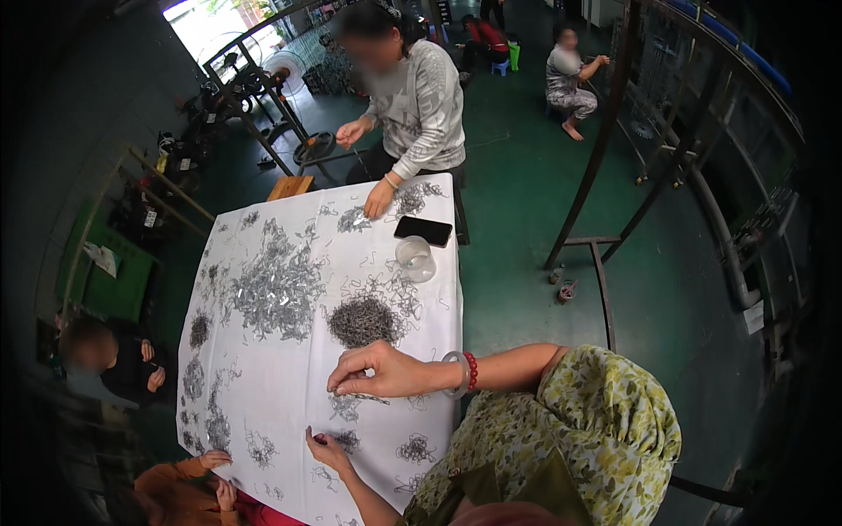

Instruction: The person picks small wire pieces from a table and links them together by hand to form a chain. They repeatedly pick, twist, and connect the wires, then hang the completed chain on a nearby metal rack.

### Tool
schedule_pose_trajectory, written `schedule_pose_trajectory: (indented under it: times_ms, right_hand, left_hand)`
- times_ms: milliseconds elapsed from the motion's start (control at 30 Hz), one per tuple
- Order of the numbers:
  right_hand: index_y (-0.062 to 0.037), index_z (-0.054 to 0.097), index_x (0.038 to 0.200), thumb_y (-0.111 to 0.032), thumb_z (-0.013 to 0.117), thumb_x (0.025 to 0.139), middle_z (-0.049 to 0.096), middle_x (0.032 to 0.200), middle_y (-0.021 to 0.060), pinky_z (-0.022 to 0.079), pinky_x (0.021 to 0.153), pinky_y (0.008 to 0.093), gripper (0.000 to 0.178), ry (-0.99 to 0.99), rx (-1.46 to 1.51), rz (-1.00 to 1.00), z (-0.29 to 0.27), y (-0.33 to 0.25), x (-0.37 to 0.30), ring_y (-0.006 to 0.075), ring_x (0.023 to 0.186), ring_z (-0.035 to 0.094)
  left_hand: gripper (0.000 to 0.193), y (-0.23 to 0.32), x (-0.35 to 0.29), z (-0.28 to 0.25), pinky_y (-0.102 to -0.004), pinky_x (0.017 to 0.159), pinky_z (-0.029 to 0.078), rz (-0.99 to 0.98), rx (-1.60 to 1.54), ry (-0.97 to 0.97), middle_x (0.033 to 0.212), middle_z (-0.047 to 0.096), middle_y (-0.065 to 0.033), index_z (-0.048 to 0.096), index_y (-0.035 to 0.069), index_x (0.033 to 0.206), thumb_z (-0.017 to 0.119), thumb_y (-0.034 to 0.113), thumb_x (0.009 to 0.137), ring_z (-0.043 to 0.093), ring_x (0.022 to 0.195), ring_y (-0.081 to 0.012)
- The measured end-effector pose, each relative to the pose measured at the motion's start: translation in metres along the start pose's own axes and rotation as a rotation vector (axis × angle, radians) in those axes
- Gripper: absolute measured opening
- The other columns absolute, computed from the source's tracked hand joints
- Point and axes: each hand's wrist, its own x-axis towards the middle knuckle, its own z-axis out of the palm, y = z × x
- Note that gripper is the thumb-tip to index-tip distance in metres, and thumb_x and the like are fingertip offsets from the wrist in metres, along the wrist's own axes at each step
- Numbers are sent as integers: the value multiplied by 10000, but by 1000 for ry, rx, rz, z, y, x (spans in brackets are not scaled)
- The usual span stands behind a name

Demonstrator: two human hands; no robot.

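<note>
My right hand (377, 370), with a pale bangle and a red bead bracelet (472, 372) at the wrist, pinches a short dark strand of linked metal wire pieces (375, 400). It hangs over a small pile of shiny metal clips (344, 408). Nearer me, my left hand (328, 449) has its fingers curled together; a small dark thing seems to be at the fingertips, too small to name. Beside it lies a little heap of wire pieces (348, 441). Just beyond my right hand is a large dark pile of wire hooks (361, 321).
A white-covered table (272, 373) carries a broad heap of shiny metal clips (279, 285), a clear plastic cup (416, 259) and a black phone (424, 231). A co-worker in grey (430, 105) works at the far edge; others sit at the left. A metal frame (596, 241) stands right.
</note>
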Motion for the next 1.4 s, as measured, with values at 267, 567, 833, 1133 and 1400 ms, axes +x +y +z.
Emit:
schedule_pose_trajectory:
  times_ms: [267,567,833,1133,1400]
  right_hand:
    - [-11,686,957,-92,674,819,692,858,69,480,627,242,160,-44,14,-12,-4,0,6,108,723,630]
    - [-10,690,955,-89,677,820,695,879,72,495,650,249,157,-24,23,-10,-15,-1,8,119,755,646]
    - [-12,695,934,-10,676,800,690,865,84,507,651,239,136,37,-35,-18,-13,14,13,127,760,648]
    - [68,644,946,68,630,829,645,880,122,471,650,234,118,49,106,36,-10,9,5,157,792,616]
    - [67,643,945,43,638,834,651,857,127,430,602,220,114,89,84,10,-9,10,2,137,725,585]
  left_hand:
    - [493,-31,8,51,-380,821,463,-23,-46,-51,1014,547,-163,473,-6,1276,589,-31,797,542,880,-280]
    - [528,-45,-9,45,-487,848,438,-186,627,-423,1067,569,-201,537,-1,1085,798,167,658,493,1063,-406]
    - [156,-58,9,42,-420,684,487,-56,347,-345,724,636,-190,621,-21,831,660,109,753,623,688,-344]
    - [233,-19,26,5,-360,757,507,-262,206,-181,786,681,-139,666,31,1014,626,75,789,663,780,-275]
    - [232,-37,-14,-9,-364,774,496,-119,240,-287,879,667,-136,678,76,1014,666,91,783,631,848,-288]
